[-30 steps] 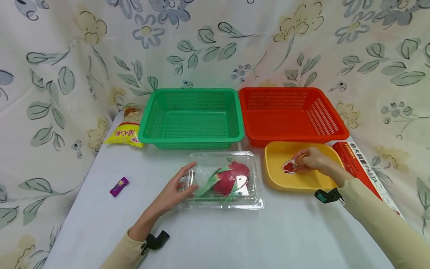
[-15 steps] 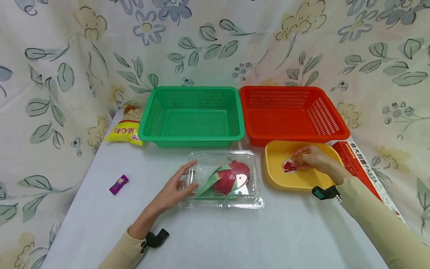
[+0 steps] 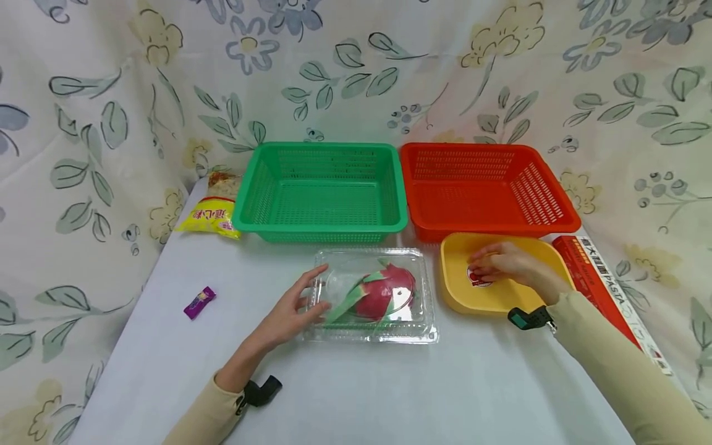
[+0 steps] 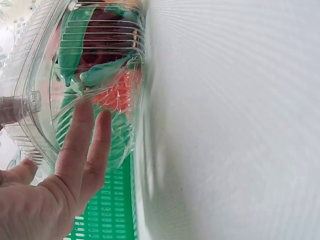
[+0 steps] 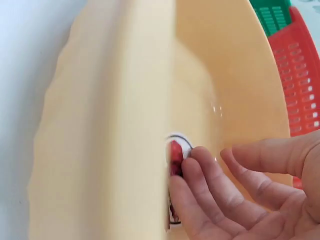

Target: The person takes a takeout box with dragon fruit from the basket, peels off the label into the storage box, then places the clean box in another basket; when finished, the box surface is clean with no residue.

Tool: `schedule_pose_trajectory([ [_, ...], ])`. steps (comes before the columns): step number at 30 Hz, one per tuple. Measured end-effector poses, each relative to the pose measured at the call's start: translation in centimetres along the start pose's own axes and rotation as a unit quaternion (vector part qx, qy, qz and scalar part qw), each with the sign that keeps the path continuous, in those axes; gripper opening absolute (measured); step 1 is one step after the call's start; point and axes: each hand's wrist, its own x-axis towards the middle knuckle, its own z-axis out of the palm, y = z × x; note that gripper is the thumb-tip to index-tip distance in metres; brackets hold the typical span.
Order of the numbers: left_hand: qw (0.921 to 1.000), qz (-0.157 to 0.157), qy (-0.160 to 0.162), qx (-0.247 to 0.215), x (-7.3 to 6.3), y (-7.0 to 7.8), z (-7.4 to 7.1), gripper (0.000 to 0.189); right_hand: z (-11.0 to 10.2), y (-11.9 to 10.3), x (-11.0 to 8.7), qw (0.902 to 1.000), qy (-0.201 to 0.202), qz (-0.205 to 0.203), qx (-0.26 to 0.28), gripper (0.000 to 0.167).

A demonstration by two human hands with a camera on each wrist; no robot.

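Note:
A closed clear plastic clamshell box (image 3: 431, 309) lies mid-table with a pink-and-green dragon fruit (image 3: 386, 293) inside. My left hand (image 3: 286, 315) is at the box's left end, thumb and fingers spread. In the left wrist view, two extended fingers (image 4: 75, 145) lie along its ribbed side. To the right sits a shallow yellow tray (image 3: 458, 296). My right hand (image 3: 514, 264) reaches into it, fingertips over a round white label with a red picture (image 5: 176, 150). These fingers bend loosely, with the thumb apart; whether they touch the label is unclear.
Behind stand a green basket (image 3: 328, 207) and a red basket (image 3: 473, 204) side by side. A yellow snack bag (image 3: 211, 213) is at the left, and a small purple wrapped sweet (image 3: 199, 303) lies nearer. A red-and-white pasta box (image 3: 603, 293) lies along the right edge.
My right hand has slid a little left inside the yellow tray and now covers more of the round label. My left hand has stayed beside the clear box.

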Motion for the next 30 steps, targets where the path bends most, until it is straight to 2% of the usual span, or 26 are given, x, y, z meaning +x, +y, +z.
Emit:
schedule_pose_trajectory([
  [4, 1.0000, -0.006, -0.001, 0.001, 0.1, 0.0, 0.0, 0.070, 0.9, -0.7, -0.6, 0.9990, 0.005, -0.017, -0.042, 0.038],
  [8, 1.0000, -0.006, -0.004, 0.000, 0.3, -0.1, 0.1, 0.069, 1.8, -1.4, -1.3, 0.9949, 0.030, -0.043, -0.087, 0.038],
  [15, 0.9998, -0.002, -0.017, -0.006, 0.2, -0.1, -0.2, 0.064, 3.6, -2.7, -3.1, 0.9915, 0.052, -0.093, -0.075, 0.038],
  [24, 0.9997, 0.001, -0.023, -0.007, -0.3, 0.1, -0.8, 0.061, 6.5, -5.1, -4.8, 0.9819, 0.086, -0.121, -0.117, 0.036],
  [28, 0.9996, 0.006, -0.027, -0.010, -0.3, 0.0, -0.7, 0.061, 8.1, -5.8, -5.4, 0.9747, 0.103, -0.150, -0.130, 0.032],
  [30, 0.9994, 0.010, -0.030, -0.013, -0.2, 0.0, -0.6, 0.062, 9.1, -6.1, -5.9, 0.9680, 0.120, -0.166, -0.145, 0.028],
])
